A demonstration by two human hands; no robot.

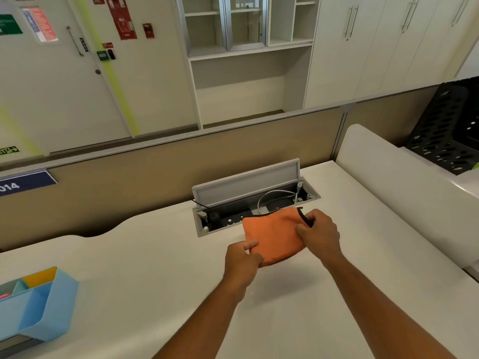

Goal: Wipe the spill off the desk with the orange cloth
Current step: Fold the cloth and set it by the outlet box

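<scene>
Both hands pinch the folded orange microfibre cloth with black trim (274,235) just above the white desk top (155,268), left hand (242,257) closed on its near-left corner and right hand (317,233) closed on its far-right edge, likely squaring it into a pad before wiping. No spill is visible on the desk. The cloth sits right at the rim of the open grey cable tray with a white cable (255,203), so strokes should run toward the broad bare area nearer the person, short of the light blue plastic desk organiser (39,307) at far left.
</scene>
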